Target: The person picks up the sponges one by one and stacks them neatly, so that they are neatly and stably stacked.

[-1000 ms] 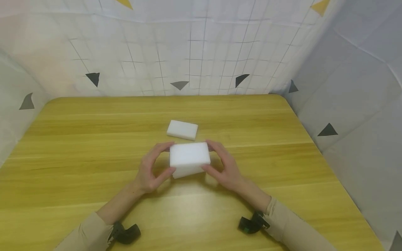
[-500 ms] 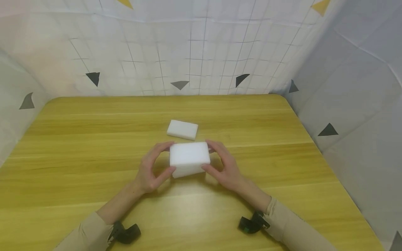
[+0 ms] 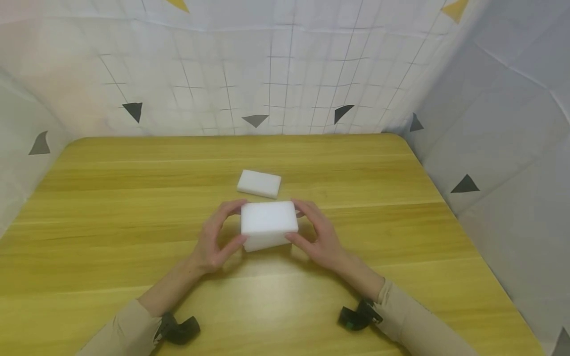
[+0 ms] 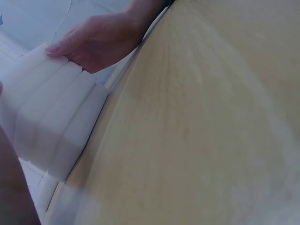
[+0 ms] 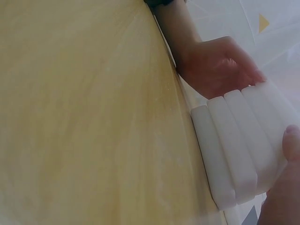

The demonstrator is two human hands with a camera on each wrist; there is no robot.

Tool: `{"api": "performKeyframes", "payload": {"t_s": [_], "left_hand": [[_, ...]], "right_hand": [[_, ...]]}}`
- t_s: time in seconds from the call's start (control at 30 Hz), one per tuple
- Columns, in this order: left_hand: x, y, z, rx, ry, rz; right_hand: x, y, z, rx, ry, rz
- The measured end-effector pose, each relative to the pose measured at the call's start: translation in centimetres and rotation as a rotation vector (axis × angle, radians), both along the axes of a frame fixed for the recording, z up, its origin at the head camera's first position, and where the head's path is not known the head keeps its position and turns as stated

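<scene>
A stack of several white rectangular sponges [image 3: 268,217] stands on the wooden table in the head view. My left hand [image 3: 214,243] holds the upper part of the stack at its left end, thumb on the near side and fingers at the far corner. At the opposite end, my right hand [image 3: 321,242] grips it the same way. Both wrist views show the layers of the pile [image 4: 56,112] from the side, slightly offset, with the thumbs near the top one. One more white sponge [image 3: 260,183] lies flat on the table just beyond the stack.
The wood-grain table [image 3: 111,207] reaches back to a white patterned curtain [image 3: 200,59] and is flanked by more hanging cloth [image 3: 512,148] on the right. Black wrist cameras [image 3: 178,330] sit at both beige sleeves.
</scene>
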State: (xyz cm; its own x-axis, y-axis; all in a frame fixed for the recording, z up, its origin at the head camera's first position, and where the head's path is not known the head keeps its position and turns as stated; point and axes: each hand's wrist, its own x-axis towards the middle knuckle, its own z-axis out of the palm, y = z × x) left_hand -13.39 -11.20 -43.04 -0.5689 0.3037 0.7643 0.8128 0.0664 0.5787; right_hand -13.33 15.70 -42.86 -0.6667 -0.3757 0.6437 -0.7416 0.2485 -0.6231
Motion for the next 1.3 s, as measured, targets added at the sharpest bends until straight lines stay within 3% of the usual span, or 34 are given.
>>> {"api": "performKeyframes", "payload": {"t_s": [0.17,0.3,0.5,0.8,1.0,1.3], "left_hand": [[0.0,-0.1,-0.1,0.014,-0.015,0.007],[0.0,-0.2,-0.1,0.025,-0.032,0.059],[-0.3,-0.2,-0.3,0.020,-0.092,0.209],[-0.9,-0.2,-0.4,-0.102,-0.263,0.416],[-2.0,-1.0,-0.5,-0.148,-0.360,0.467],[-3.7,-2.5,-0.4,-0.334,-0.518,0.498]], "right_hand": [[-0.1,0.0,-0.1,-0.007,0.011,-0.001],[-0.2,0.0,-0.2,-0.005,0.016,-0.005],[-0.2,-0.1,-0.3,-0.010,0.033,-0.005],[-0.2,0.0,-0.3,-0.020,0.040,0.002],[-0.3,0.0,-0.4,-0.019,0.034,0.004],[-0.3,0.0,-0.4,-0.013,0.027,0.001]]}}
